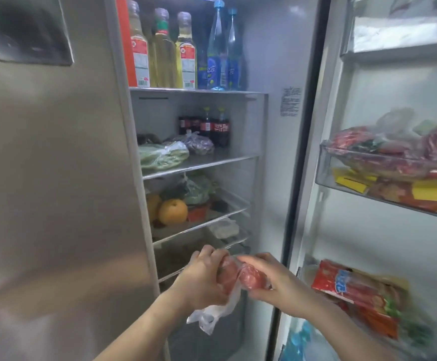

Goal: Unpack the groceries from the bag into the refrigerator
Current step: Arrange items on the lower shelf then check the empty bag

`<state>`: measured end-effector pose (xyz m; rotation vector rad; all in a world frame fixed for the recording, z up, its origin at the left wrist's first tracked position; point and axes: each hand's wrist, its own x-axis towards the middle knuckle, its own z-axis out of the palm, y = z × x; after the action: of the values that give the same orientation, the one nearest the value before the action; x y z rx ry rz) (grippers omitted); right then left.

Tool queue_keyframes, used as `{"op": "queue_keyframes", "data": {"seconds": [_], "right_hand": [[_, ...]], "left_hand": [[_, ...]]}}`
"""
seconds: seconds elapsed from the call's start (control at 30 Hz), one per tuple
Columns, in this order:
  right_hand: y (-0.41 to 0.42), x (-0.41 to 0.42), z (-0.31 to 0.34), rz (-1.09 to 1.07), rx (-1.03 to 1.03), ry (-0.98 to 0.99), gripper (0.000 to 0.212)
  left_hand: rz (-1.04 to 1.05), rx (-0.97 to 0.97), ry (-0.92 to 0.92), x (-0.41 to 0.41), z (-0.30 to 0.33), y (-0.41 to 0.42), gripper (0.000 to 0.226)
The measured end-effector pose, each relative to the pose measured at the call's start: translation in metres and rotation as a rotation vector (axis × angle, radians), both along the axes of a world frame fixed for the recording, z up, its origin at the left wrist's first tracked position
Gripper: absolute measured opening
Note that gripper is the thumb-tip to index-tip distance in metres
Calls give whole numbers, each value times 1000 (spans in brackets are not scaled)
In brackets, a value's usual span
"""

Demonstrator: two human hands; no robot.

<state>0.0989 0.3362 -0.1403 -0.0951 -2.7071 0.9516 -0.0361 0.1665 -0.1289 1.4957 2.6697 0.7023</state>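
Setting: open refrigerator (pixel 272 152), side-by-side type, right door swung out; steel left door shut. Interior lit.
Shelves: top – 3 yellow-liquid bottles (pixel 162 50) + 2 blue water bottles (pixel 223 48). 2nd – cola bottles (pixel 212 126), bagged greens (pixel 160 156). 3rd – pear-like yellow fruit (pixel 173 211), more bagged veg. 4th – pale wrapped item (pixel 223 227), room beside it.
Door bins: packed w/ red/yellow packets (pixel 394 175); lower bin holds red sausage pack (pixel 347 287).
Item: thin clear plastic bag (pixel 217 308) w/ 2 reddish round pieces (pixel 240 277), prob. meat or sausage; held in front of lower shelves, not yet on any shelf.
Left hand (pixel 204 280): fingers curled round 1 piece through the bag; loose bag end hangs below.
Right hand (pixel 277 285): fingers curled round the other piece, gripping.
Step (judged): placing bagged item into fridge.
How-to: keep both grips till bag clears shelf lip; aim for free spot on 4th shelf; tuck loose tail in so door/drawer won't snag; don't squash pale item.
Risk: thin bag may tear/slip.
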Motion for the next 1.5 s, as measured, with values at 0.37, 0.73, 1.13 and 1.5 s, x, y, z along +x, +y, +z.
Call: {"op": "queue_keyframes", "data": {"seconds": [0.37,0.73,1.13,1.5], "right_hand": [[115,-150,22,139,-115,148,64],[149,-268,2,-3,-64,41,64],[156,-309,-35,-163,-87,-8,53],[158,-312,-38,111,320,10,71]], "left_hand": [[345,128,-33,-93,31,101,70],[553,-27,-85,-186,27,162,56],[503,-48,36,-221,4,181,49],[454,-64,187,-223,-32,169,72]]}}
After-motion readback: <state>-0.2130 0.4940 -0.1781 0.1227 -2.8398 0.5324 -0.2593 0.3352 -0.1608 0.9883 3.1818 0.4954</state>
